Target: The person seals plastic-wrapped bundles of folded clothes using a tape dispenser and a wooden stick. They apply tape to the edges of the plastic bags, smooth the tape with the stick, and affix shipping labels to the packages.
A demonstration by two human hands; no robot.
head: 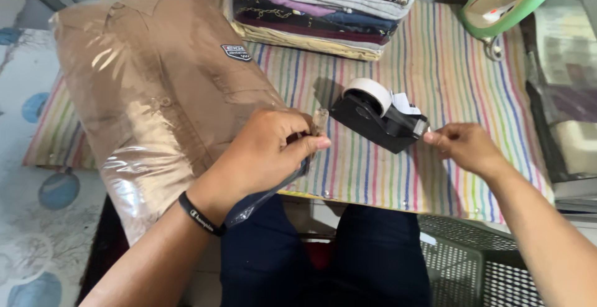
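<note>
Left hand point(264, 151) pinches the bag point(155, 102) flap; right hand point(463, 148) pinches tape at the dispenser point(379, 120) — the strip may curl and stick to itself.

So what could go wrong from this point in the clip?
The right hand pinches tape at the black tape dispenser, which nobody steadies, so a pull might drag it across the striped cloth. The left hand grips only an edge of the bagged tan shirt, part of which overhangs the table edge; the flap may slip loose.

Tape dispenser point(378, 117) right of bagged shirt point(155, 89), on cloth point(448, 83).
</note>
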